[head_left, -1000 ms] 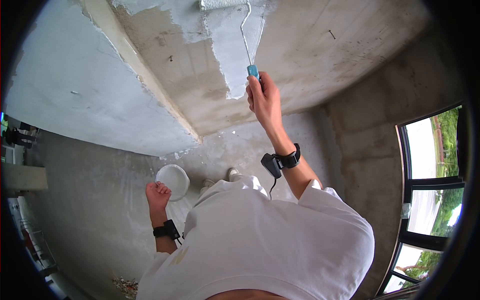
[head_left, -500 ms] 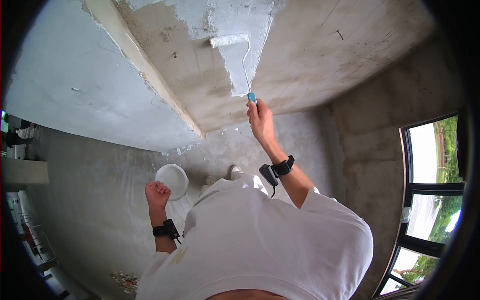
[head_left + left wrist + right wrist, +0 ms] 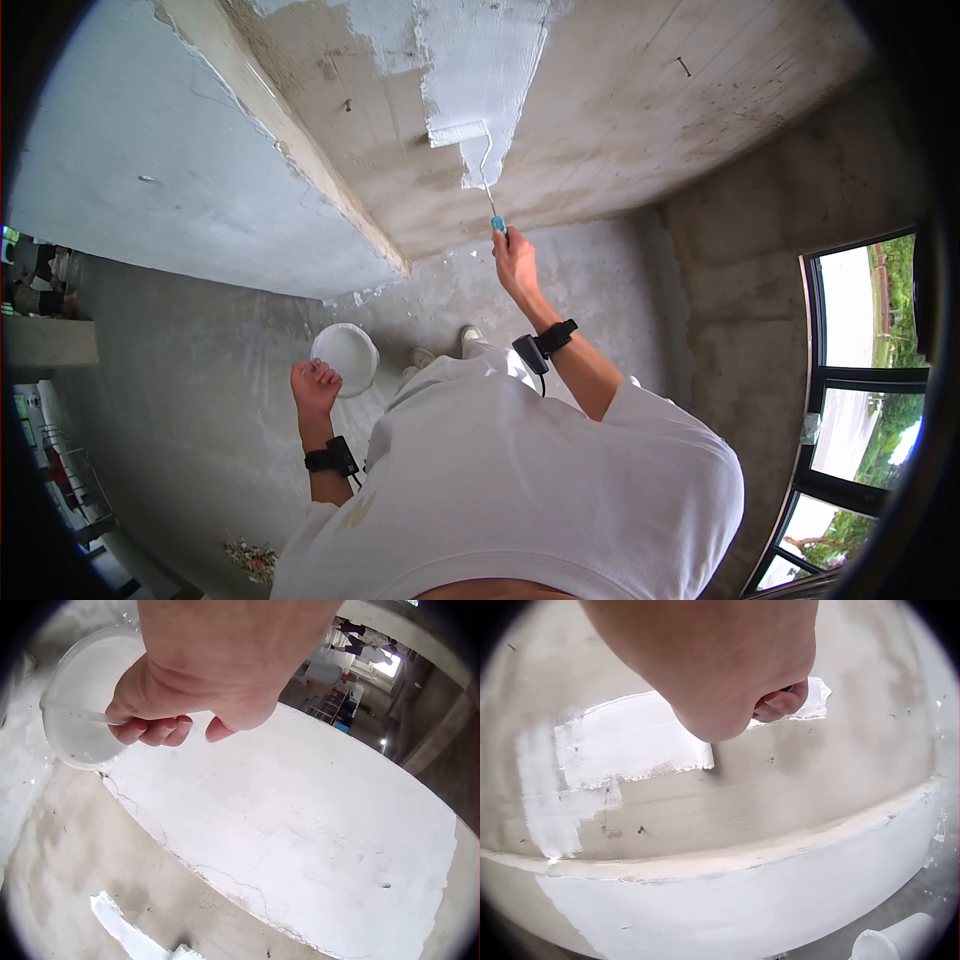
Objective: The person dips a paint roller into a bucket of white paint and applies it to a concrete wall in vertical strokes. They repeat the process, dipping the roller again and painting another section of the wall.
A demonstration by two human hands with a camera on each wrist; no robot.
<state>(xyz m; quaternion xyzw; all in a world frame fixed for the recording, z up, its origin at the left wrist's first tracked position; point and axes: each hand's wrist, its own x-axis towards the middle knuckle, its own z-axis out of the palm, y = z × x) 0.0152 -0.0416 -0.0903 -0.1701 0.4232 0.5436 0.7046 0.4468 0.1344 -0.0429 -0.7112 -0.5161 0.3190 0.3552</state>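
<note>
My right hand (image 3: 515,262) grips the blue handle (image 3: 498,224) of a paint roller. Its white roller cover (image 3: 457,134) lies against the bare wall at the left border of a fresh white paint strip (image 3: 480,60). In the right wrist view the hand hides most of the roller; only the end of the cover (image 3: 707,756) shows. Low on the left, my left hand (image 3: 317,388) holds a white bucket (image 3: 375,362) by its pale handle (image 3: 82,713), fingers curled round it. The bucket is beside the hand, over the floor.
A white-painted wall face (image 3: 200,190) with a rough bare edge juts out at left. Nails (image 3: 683,66) stick out of the bare wall. Windows (image 3: 850,290) line the right side. Debris (image 3: 250,560) lies on the concrete floor, and people (image 3: 42,285) are far off at left.
The roller has come down the wall towards me, my right hand and forearm lowering with it. My left hand and the bucket have stayed nearly in place.
</note>
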